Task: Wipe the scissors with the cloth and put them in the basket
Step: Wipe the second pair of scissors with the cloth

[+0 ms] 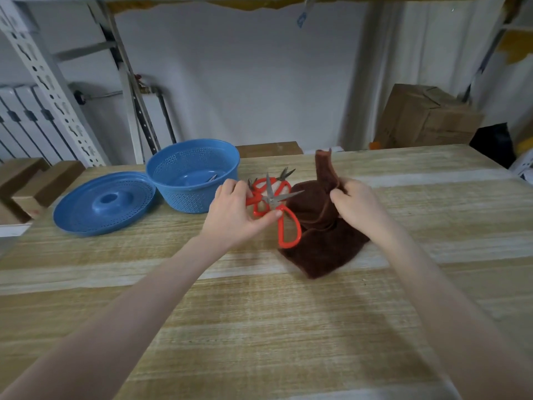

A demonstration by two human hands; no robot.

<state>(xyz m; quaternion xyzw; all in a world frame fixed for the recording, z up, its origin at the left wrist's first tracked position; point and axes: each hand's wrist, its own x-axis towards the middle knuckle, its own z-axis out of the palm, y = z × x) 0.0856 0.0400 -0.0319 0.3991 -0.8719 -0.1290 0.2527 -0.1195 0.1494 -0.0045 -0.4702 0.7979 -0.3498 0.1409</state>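
Note:
My left hand (235, 210) grips a pair of red-handled scissors (284, 223) near the pivot, blades spread apart and pointing away and to the right. Behind them on the table lie more red-handled scissors (281, 180), partly hidden. My right hand (353, 202) grips a bunched brown cloth (320, 241), one corner of it sticking up. The cloth rests on the table just right of the held scissors. A blue perforated basket (193, 180) stands left of my left hand, with a metal blade tip showing inside it.
A blue perforated lid (105, 204) lies upside down left of the basket. The wooden table (259, 327) stretches wide toward me. Cardboard boxes (424, 116) and metal shelving (49, 82) stand beyond the far edge.

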